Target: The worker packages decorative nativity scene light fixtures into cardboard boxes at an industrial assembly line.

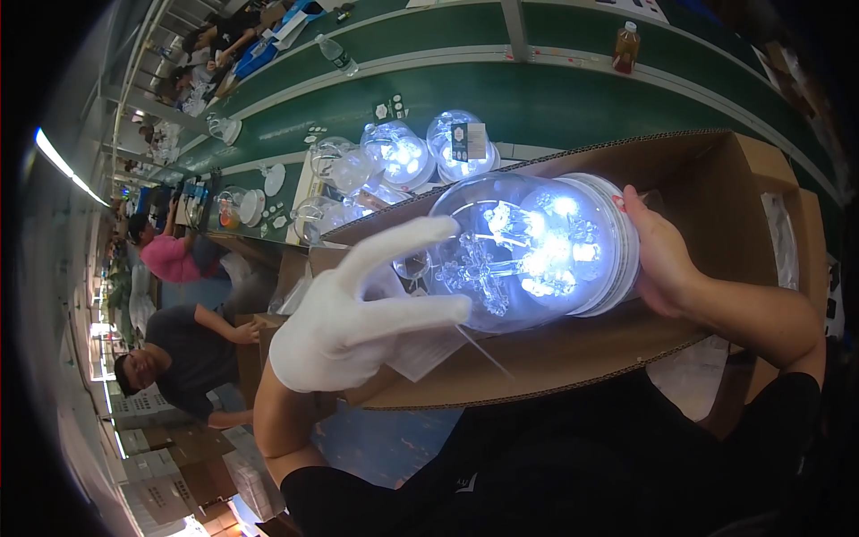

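A clear dome lamp [537, 251] lies on its side over a cardboard box, lit bright white from within. Inside it are clear flower-like ornaments, and a white round base [617, 246] closes its right end. My left hand [358, 309], in a white glove, spans the rounded end with thumb and fingers. At the base my bare right hand [664, 255] grips the rim, its fingers partly hidden behind it. Just under the glove shows a pale, flat, see-through piece [434, 353]; what it belongs to is unclear.
The open cardboard box [698, 170] stands right below the lamp. Beyond it, several similar domes [394, 152], some lit, sit on the green bench [555, 98]. A clear bottle [335, 55] and a brown-drink bottle [626, 46] stand farther back. Co-workers [179, 353] are at the left.
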`<state>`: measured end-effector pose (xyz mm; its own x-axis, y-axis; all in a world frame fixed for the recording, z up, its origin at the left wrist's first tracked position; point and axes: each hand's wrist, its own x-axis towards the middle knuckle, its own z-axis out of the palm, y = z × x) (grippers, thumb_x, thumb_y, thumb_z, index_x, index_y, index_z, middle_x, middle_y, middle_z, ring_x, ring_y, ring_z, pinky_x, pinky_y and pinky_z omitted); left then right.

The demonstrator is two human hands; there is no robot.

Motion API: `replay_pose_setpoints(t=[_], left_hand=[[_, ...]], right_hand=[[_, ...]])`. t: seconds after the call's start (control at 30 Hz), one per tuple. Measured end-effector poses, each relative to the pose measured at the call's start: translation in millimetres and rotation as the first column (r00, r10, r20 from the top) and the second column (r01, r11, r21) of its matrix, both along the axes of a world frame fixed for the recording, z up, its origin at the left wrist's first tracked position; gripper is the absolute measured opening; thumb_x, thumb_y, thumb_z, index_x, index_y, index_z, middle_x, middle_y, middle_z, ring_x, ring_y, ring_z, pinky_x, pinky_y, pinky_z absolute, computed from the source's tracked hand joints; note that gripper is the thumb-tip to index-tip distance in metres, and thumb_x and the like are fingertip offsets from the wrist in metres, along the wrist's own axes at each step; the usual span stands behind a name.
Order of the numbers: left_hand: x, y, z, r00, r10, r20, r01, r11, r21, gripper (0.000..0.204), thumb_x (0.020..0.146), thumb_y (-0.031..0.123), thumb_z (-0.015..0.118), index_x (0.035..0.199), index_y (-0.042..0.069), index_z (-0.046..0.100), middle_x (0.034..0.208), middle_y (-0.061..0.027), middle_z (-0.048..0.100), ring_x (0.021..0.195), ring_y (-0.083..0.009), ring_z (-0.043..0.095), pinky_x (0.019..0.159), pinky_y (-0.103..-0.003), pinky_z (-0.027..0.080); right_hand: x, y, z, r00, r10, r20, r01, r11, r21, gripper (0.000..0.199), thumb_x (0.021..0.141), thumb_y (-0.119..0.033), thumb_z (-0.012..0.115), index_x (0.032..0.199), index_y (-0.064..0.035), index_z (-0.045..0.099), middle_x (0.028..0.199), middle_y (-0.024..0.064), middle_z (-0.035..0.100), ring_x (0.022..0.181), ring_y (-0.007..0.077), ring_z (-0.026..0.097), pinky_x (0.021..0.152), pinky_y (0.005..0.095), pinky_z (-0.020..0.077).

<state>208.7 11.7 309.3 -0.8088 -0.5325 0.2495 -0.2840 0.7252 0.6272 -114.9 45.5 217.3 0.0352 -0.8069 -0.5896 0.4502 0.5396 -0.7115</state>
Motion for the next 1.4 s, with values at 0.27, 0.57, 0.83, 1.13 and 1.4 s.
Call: replay_pose_setpoints(t=[0.27,0.57,0.83,1.13,1.4], left_hand=[[12.1,-16.6,20.8,0.939,-0.328,-0.107,0.344,0.866,0.363,0.048,0.068,-0.005,0.046,0.11,-0.003,0.068,0.143,-0.0305,0.049,0.111,-0.0395,0.065,0.093,-0.04,0.055],[-0.4,7.0,14.4,0.999,-0.03,0.012,0.029,0.997,0.072,0.03,0.076,0.007,0.08,0.105,0.008,0.072,0.111,-0.0133,0.064,0.085,-0.0225,0.066,0.075,-0.031,0.054],[-3.8,15.3,10.2,0.981,0.154,0.119,-0.148,0.987,-0.062,0.027,0.095,0.034,0.065,0.092,0.008,0.061,0.132,-0.0189,0.053,0.07,-0.0249,0.063,0.06,-0.036,0.051],[-10.9,31.5,3.4,0.942,0.324,0.088,-0.307,0.937,-0.165,0.034,0.089,0.027,0.075,0.105,0.005,0.055,0.124,-0.0186,0.054,0.072,-0.0324,0.063,0.063,-0.039,0.052],[4.6,45.1,5.0,0.902,0.432,0.013,-0.432,0.9,0.052,0.019,0.088,0.014,0.073,0.096,0.005,0.058,0.065,-0.0072,0.056,0.052,-0.0253,0.058,0.052,-0.035,0.047]], right_hand=[[2.4,0.7,11.4,1.0,-0.002,-0.019,0.003,1.0,0.03,0.055,0.109,-0.047,0.035,0.132,-0.0018,0.057,0.126,0.0109,0.064,0.113,0.0197,0.063,0.1,0.037,0.0491],[5.6,3.9,4.2,1.0,-0.008,-0.02,0.008,0.999,0.033,0.054,0.108,-0.048,0.035,0.134,-0.0036,0.053,0.123,0.012,0.064,0.11,0.0228,0.065,0.096,0.0417,0.0523],[14.9,20.1,3.5,0.999,-0.005,0.054,0.008,0.998,-0.069,0.055,0.11,-0.044,0.034,0.131,0.0024,0.054,0.124,0.014,0.065,0.109,0.0203,0.064,0.096,0.0353,0.0518],[15.9,34.5,20.1,0.998,-0.002,0.058,0.003,1.0,-0.013,0.055,0.11,-0.045,0.034,0.131,0.0015,0.054,0.123,0.0122,0.065,0.11,0.0193,0.063,0.097,0.0354,0.0506],[21.6,43.1,38.1,0.992,0.047,0.12,-0.063,0.99,0.128,0.058,0.109,-0.047,0.035,0.137,0.001,0.051,0.129,0.0129,0.062,0.117,0.0208,0.06,0.103,0.0375,0.0477]])
